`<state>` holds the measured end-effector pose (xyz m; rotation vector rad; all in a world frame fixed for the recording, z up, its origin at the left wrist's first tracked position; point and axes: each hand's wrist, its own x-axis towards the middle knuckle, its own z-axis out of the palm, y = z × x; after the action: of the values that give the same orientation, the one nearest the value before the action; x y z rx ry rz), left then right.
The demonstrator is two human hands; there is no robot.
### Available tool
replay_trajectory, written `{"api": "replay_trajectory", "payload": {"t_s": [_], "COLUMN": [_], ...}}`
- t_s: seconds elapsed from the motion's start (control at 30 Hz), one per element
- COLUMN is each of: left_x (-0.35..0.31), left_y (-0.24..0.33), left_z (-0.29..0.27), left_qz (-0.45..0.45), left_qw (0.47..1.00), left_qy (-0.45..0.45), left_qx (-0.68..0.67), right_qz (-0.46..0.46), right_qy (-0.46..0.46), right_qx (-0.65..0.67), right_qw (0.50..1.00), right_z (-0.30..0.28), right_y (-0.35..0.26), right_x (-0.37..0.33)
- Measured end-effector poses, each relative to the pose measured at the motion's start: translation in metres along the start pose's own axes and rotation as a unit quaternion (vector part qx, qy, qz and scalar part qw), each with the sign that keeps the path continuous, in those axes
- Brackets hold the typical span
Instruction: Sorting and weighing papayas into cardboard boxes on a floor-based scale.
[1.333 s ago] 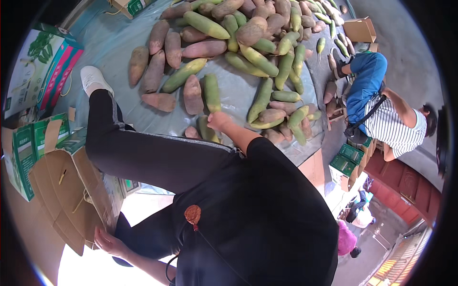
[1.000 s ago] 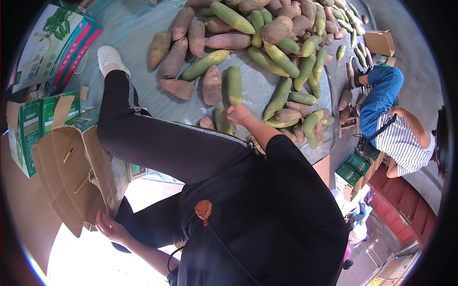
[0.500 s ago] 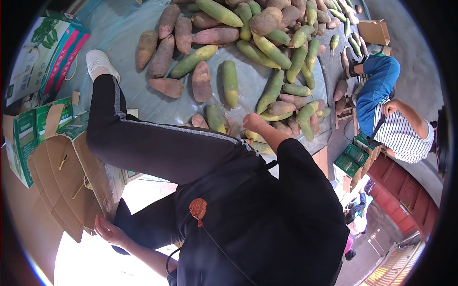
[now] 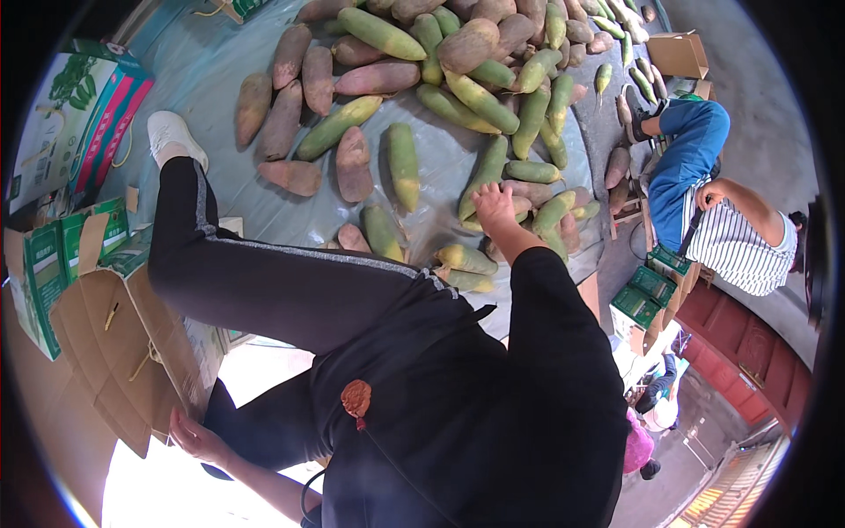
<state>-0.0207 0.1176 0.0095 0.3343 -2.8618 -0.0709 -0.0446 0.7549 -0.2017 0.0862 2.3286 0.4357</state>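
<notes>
Long green radishes [image 4: 403,167] and thick reddish-brown, radish-like roots [image 4: 355,167] lie scattered and piled on a pale plastic sheet [image 4: 224,189]. My right hand [image 4: 495,207] reaches out over them, fingers apart, at the lower end of a green radish [image 4: 485,172]. Whether its fingertips touch that radish or only hover over it is unclear. Low on the left, my left hand [image 4: 195,438] hangs loosely with its fingers apart. It is beside the lower edge of an open cardboard box [image 4: 117,339], with nothing visible in it.
Printed cartons [image 4: 66,132] and green boxes [image 4: 85,236] stand at my left. On the right sits a person in a striped shirt [image 4: 748,242], near more green boxes [image 4: 635,304]. A small brown carton [image 4: 678,55] stands beyond the pile. My leg [image 4: 282,282] stretches across beside the sheet.
My right hand has moved forward and right, from the near edge of the roots onto the green radish. The left hand stays by the box. The whole view has shifted slightly.
</notes>
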Motion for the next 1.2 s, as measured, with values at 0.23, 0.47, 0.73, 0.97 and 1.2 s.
{"api": "replay_trajectory", "payload": {"t_s": [0.23, 0.47, 0.73, 0.97, 1.2], "left_x": [-0.001, -0.002, 0.008, 0.008, 0.008], "left_y": [-0.013, -0.007, 0.011, 0.01, 0.008], "left_z": [0.004, 0.001, -0.003, -0.01, -0.012], "left_qz": [-0.008, -0.033, -0.059, -0.038, -0.05], "left_qw": [1.0, 0.999, 0.998, 0.998, 0.996], "left_qy": [-0.001, -0.003, -0.001, 0.038, 0.063], "left_qx": [0.008, 0.013, -0.018, -0.017, -0.05], "right_qz": [-0.009, -0.025, -0.024, -0.109, -0.158], "right_qy": [0.024, 0.052, -0.051, -0.052, -0.023], "right_qx": [0.003, 0.001, -0.026, -0.002, 0.042], "right_qw": [1.0, 0.998, 0.998, 0.993, 0.986], "right_z": [0.015, 0.031, -0.005, -0.048, -0.064], "right_y": [0.004, 0.005, -0.006, -0.051, -0.091], "right_x": [0.001, 0.004, 0.007, 0.016, 0.02]}}
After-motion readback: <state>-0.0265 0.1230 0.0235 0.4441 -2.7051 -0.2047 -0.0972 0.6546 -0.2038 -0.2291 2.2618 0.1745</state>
